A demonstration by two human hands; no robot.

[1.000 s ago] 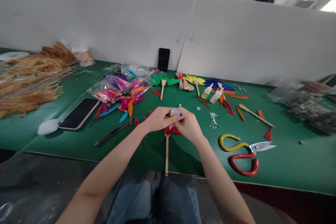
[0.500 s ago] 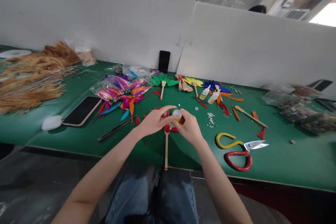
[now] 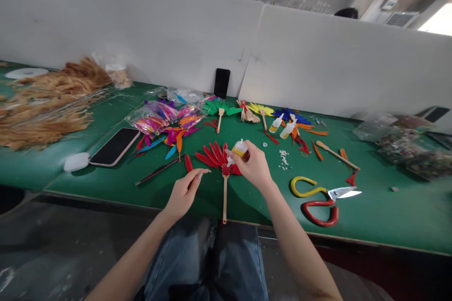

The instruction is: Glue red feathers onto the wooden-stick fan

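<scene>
My right hand (image 3: pixel 254 164) is closed around a small glue bottle (image 3: pixel 240 148) with a yellow label. The bottle is tipped, its nozzle low over the centre of a red feather fan (image 3: pixel 213 154) with a long pale wooden handle (image 3: pixel 225 200). Whether the nozzle touches the fan I cannot tell. Left of the handle, my left hand (image 3: pixel 187 191) has thumb and fingers pinched together; anything between them is too small to make out. A loose red feather (image 3: pixel 189 163) lies just above its fingertips.
Scissors (image 3: pixel 330 197) lie on the right, below small white beads (image 3: pixel 283 160). Two more glue bottles (image 3: pixel 276 123) rest before a blue feather fan (image 3: pixel 300 116). Bagged coloured feathers (image 3: pixel 151 122), a phone (image 3: pixel 115 147) and dried tan fibres (image 3: pixel 52 103) occupy the left. A white partition (image 3: pixel 158 33) stands behind.
My left hand has moved away from the bottle, left and toward me, uncovering the red feathers. My right hand keeps the bottle over the fan.
</scene>
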